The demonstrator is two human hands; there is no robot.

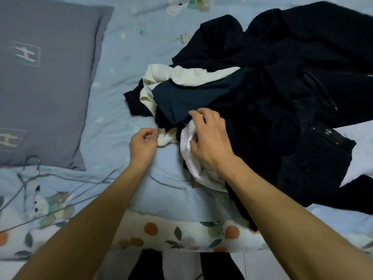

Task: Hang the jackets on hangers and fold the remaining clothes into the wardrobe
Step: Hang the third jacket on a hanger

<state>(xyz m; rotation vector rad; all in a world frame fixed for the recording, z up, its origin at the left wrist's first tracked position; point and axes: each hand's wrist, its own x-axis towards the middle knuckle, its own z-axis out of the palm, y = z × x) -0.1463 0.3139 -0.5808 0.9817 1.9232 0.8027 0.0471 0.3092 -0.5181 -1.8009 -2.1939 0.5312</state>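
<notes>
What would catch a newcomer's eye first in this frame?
The dark clothes pile sprawls over the right of the blue bed, with cream garments poking out at its left edge. Both hands work at the pile's near edge: the right hand grips a white garment, the left hand is curled beside it. A grey pillow lies far left.

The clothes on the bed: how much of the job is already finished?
Nothing looks done: the dark jackets lie crumpled in a pile, and the wire hangers lie bare on the bed. In hand: the right hand grips a white garment at the pile's edge; the left hand is beside it, fingers curled. Hanging and folding everything remain.
</notes>
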